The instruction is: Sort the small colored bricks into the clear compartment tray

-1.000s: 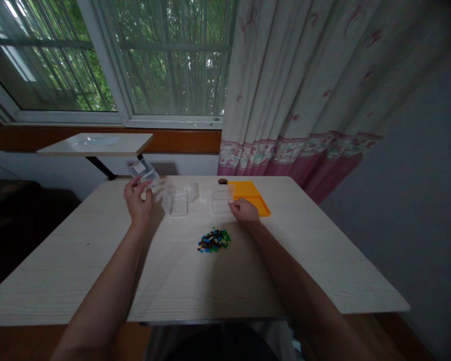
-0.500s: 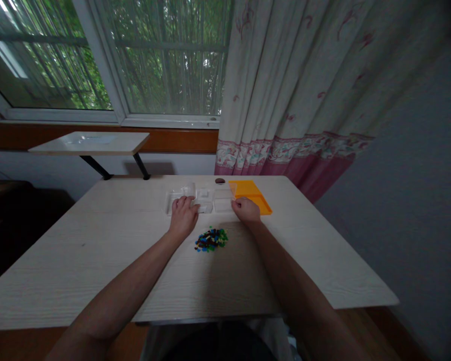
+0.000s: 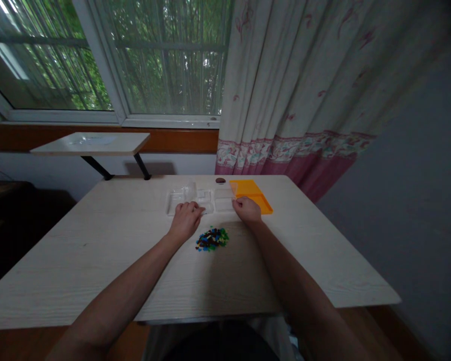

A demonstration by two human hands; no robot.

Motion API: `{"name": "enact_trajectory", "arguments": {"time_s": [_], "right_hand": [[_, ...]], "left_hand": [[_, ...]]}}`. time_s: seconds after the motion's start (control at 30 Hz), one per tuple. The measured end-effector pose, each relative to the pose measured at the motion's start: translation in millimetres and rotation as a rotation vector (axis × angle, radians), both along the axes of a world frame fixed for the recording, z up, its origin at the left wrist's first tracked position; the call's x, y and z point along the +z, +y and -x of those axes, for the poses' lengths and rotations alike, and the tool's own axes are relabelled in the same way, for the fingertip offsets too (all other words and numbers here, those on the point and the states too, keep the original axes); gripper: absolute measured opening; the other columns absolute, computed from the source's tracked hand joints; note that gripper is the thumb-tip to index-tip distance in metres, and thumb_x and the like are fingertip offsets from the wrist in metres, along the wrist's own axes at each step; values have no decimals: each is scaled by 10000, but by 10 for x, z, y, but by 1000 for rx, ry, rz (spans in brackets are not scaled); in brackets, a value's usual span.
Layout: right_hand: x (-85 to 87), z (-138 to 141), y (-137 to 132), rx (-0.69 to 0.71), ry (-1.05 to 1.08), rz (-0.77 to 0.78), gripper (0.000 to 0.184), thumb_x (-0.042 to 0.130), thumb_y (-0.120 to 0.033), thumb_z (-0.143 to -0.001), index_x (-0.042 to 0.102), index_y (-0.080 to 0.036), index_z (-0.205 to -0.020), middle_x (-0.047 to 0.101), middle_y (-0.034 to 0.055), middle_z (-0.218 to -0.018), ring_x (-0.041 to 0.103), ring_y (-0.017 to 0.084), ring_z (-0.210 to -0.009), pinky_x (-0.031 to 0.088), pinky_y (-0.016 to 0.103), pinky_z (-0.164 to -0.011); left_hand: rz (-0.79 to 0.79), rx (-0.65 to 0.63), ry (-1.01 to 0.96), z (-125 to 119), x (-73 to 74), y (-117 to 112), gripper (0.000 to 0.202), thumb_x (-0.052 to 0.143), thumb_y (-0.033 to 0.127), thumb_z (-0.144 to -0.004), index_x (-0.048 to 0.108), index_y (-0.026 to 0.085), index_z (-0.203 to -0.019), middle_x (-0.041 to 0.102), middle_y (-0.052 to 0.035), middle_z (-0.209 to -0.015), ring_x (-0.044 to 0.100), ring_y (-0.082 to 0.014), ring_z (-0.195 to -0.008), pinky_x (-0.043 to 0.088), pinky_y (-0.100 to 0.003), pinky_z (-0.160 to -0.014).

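Head view: we see both forearms stretched out over a pale wood surface (image 3: 97,250). A row of clear boxes (image 3: 221,199) sits at the far middle, side by side and touching. The left hand (image 3: 186,219) lies palm down at the near edge of the row. Its fingers (image 3: 198,209) are bent, and their tips are on the middle box. We cannot tell whether it grips anything or only rests there. The right hand (image 3: 248,209) is curled loosely into a fist at the near right corner of the rightmost box. It touches or nearly touches that box, and we cannot tell if it has a hold.

An orange tray (image 3: 252,193) lies just right of the row, beside the right hand. A bead pile (image 3: 212,239) in blue, green and dark colours lies near us between the two wrists, apart from the boxes. A small dark disc (image 3: 220,180) sits at the far edge of the surface.

A side table (image 3: 92,143) stands far left, under the window (image 3: 135,60). The curtain (image 3: 293,90) hangs at far right.
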State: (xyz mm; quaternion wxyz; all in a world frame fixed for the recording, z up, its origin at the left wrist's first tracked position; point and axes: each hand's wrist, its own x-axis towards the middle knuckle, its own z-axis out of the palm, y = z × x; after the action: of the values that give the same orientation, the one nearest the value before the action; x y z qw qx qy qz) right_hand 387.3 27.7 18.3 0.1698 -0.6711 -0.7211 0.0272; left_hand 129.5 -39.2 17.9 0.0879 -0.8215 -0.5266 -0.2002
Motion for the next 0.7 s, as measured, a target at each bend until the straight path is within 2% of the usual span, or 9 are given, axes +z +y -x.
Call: {"name": "enact_trajectory", "arguments": {"time_s": [0.17, 0.33, 0.4, 0.5, 0.6, 0.7], "right_hand": [[-14, 3, -1, -4, 7, -10, 444, 402, -452, -995, 739, -217, -829, 717, 56, -948, 610, 170, -871, 350, 251, -660], [-10, -18, -6, -21, 3, -28, 430, 413, -437, -987, 743, -211, -829, 726, 60, -962, 611, 168, -866, 345, 248, -655], [-4, -41, 0, -36, -3, -27, 435, 412, -435, -983, 742, -206, -815, 728, 64, -961, 614, 169, -853, 340, 250, -644], [-1, -77, 15, -56, 6, 3, 458, 399, -453, -979, 751, -210, -815, 731, 66, -935, 620, 175, -825, 339, 254, -633], [0, -94, 23, -78, 18, 37, 475, 384, -471, -978, 763, -216, -849, 733, 70, -889, 623, 185, -802, 350, 258, -640], [0, -92, 24, -86, 17, 40, 473, 381, -470, -977, 764, -218, -860, 738, 75, -889, 629, 193, -805, 355, 264, -647]], "left_hand": [[14, -60, -73, 0, -117, 99, 328, 495, 200, -938, 687, 241, -1200, 635, -109, -1122, 592, -250, -1027, 462, -445, -935], [21, -143, -167, 31, -262, 221, 336, 466, 167, -942, 688, 178, -1194, 616, -127, -1176, 590, -240, -1080, 491, -404, -973], [26, -163, -208, 30, -265, 218, 352, 450, 163, -945, 668, 164, -1222, 597, -135, -1207, 584, -234, -1110, 491, -391, -991], [38, -184, -239, 19, -174, 163, 358, 460, 213, -954, 634, 173, -1265, 587, -131, -1179, 594, -226, -1073, 508, -373, -960], [-40, -91, -256, 42, -38, 106, 337, 466, 275, -962, 636, 181, -1239, 585, -128, -1117, 576, -247, -1056, 496, -395, -955], [-181, 82, -266, 120, 10, 112, 401, 471, 270, -953, 562, 151, -1325, 561, -164, -1235, 502, -304, -1187, 418, -472, -1048]]}}
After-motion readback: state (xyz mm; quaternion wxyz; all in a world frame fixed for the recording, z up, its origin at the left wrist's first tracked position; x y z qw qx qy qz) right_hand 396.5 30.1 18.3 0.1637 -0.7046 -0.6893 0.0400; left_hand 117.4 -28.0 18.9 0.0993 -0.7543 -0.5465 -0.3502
